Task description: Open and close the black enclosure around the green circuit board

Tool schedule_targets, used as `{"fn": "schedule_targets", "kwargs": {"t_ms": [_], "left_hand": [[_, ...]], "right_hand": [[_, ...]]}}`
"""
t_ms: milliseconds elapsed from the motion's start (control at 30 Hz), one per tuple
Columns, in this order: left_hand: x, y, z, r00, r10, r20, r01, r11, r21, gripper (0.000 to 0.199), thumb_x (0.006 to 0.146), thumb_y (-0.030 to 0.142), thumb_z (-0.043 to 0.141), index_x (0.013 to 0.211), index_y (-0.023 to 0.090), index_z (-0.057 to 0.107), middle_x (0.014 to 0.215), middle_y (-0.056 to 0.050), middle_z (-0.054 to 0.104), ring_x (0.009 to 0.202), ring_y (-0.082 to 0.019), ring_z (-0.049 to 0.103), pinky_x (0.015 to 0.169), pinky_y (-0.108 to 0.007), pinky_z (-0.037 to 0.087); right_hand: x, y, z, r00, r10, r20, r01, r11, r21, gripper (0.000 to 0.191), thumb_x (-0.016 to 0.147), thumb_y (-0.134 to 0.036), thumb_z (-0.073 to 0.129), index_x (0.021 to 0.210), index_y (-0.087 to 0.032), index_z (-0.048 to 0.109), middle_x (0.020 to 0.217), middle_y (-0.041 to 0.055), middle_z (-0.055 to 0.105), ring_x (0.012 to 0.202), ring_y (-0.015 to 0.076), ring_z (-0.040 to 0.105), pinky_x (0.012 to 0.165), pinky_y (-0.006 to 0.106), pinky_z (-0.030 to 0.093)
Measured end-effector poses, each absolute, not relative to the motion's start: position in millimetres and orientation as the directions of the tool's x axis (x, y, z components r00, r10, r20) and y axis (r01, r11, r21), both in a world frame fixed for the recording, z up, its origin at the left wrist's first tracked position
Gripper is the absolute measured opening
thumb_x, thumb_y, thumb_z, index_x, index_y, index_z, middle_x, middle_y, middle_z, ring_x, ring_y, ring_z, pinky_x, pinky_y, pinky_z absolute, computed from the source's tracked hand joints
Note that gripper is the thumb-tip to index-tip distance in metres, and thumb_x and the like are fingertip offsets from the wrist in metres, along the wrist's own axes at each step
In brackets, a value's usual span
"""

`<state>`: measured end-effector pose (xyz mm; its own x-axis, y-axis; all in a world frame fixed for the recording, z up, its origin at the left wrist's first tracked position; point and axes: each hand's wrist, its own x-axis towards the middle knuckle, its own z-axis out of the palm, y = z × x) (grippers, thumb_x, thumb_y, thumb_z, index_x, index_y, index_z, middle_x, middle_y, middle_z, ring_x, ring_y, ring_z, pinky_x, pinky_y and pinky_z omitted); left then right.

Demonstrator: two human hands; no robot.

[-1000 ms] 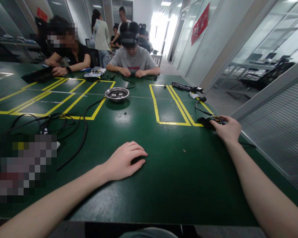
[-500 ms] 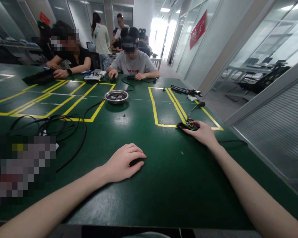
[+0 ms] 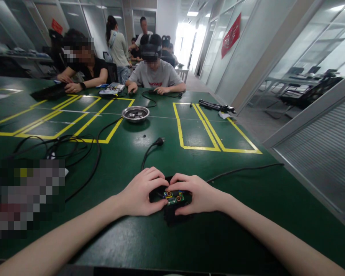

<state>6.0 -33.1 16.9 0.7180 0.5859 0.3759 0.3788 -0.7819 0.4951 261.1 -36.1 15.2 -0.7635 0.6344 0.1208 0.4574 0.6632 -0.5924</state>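
Note:
A small green circuit board (image 3: pixel 174 197) with copper coils sits in a black housing (image 3: pixel 175 215) on the green table, between my two hands. My left hand (image 3: pixel 145 191) curls round its left side, thumb and fingertips at the board's edge. From the right, my right hand (image 3: pixel 194 194) grips it, fingers over the top and thumb near the lower edge. A black cord with a plug (image 3: pixel 160 141) runs up behind my left hand, and another black cable (image 3: pixel 244 168) leads off to the right.
A metal bowl (image 3: pixel 135 114) with small metal parts stands farther back. Coiled black cables (image 3: pixel 66 147) lie at left. Yellow tape (image 3: pixel 201 148) marks the table (image 3: pixel 126 245). Black equipment (image 3: pixel 215 106) lies at back right. Two people sit across the table.
My right hand has brought the circuit board and its black housing from the right to the front middle, along with the plug cord. My left hand has closed on the board's left side.

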Motion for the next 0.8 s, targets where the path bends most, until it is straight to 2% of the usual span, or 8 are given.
{"fn": "schedule_targets", "kwargs": {"t_ms": [100, 233, 333, 433, 600, 800], "left_hand": [[5, -32, 16, 0.711, 0.600, 0.366, 0.395, -0.772, 0.498, 0.024, 0.085, 0.024, 0.072, 0.108, 0.020, 0.069, 0.102, -0.007, 0.069, 0.096, -0.023, 0.063, 0.081, -0.034, 0.054], [2, -30, 15, 0.730, 0.601, 0.325, 0.404, -0.764, 0.503, 0.005, 0.092, 0.023, 0.067, 0.095, 0.020, 0.069, 0.091, -0.004, 0.067, 0.085, -0.019, 0.064, 0.071, -0.028, 0.050], [0, -29, 16, 0.742, 0.601, 0.298, 0.416, -0.761, 0.498, 0.005, 0.094, 0.022, 0.065, 0.094, 0.020, 0.069, 0.088, -0.003, 0.067, 0.080, -0.017, 0.064, 0.069, -0.026, 0.049], [-1, -27, 16, 0.738, 0.616, 0.276, 0.449, -0.753, 0.480, 0.005, 0.095, 0.021, 0.066, 0.094, 0.020, 0.070, 0.089, -0.003, 0.068, 0.079, -0.016, 0.065, 0.070, -0.026, 0.049], [-5, -21, 16, 0.724, 0.649, 0.234, 0.521, -0.736, 0.431, 0.008, 0.097, 0.025, 0.066, 0.097, 0.020, 0.072, 0.089, -0.002, 0.069, 0.076, -0.015, 0.067, 0.068, -0.024, 0.048], [-7, -13, 14, 0.668, 0.715, 0.206, 0.603, -0.682, 0.413, 0.013, 0.098, 0.031, 0.066, 0.101, 0.021, 0.073, 0.092, -0.002, 0.073, 0.080, -0.016, 0.071, 0.070, -0.024, 0.050]], "right_hand": [[262, -36, 14, -0.742, 0.656, 0.138, 0.487, 0.669, -0.562, 0.054, 0.072, -0.037, 0.090, 0.123, -0.026, 0.073, 0.122, 0.0056, 0.068, 0.098, 0.0207, 0.072, 0.086, 0.032, 0.058], [262, -35, 13, -0.707, 0.691, 0.148, 0.571, 0.682, -0.458, 0.052, 0.077, -0.044, 0.085, 0.123, -0.023, 0.073, 0.119, 0.0075, 0.067, 0.092, 0.0212, 0.072, 0.081, 0.033, 0.059], [260, -36, 13, -0.675, 0.719, 0.164, 0.628, 0.677, -0.383, 0.056, 0.080, -0.046, 0.081, 0.129, -0.019, 0.070, 0.120, 0.0107, 0.066, 0.101, 0.0256, 0.070, 0.084, 0.037, 0.060], [259, -34, 13, -0.639, 0.747, 0.185, 0.675, 0.659, -0.332, 0.071, 0.076, -0.049, 0.082, 0.136, -0.015, 0.065, 0.129, 0.0159, 0.063, 0.112, 0.0310, 0.065, 0.090, 0.045, 0.060], [258, -32, 11, -0.615, 0.758, 0.216, 0.686, 0.650, -0.326, 0.082, 0.071, -0.054, 0.086, 0.141, -0.018, 0.062, 0.139, 0.0171, 0.058, 0.117, 0.0354, 0.058, 0.101, 0.056, 0.054], [251, -38, 7, -0.557, 0.804, 0.208, 0.728, 0.593, -0.343, 0.089, 0.069, -0.061, 0.086, 0.144, -0.021, 0.060, 0.142, 0.0181, 0.056, 0.128, 0.0399, 0.050, 0.106, 0.060, 0.045]]}}
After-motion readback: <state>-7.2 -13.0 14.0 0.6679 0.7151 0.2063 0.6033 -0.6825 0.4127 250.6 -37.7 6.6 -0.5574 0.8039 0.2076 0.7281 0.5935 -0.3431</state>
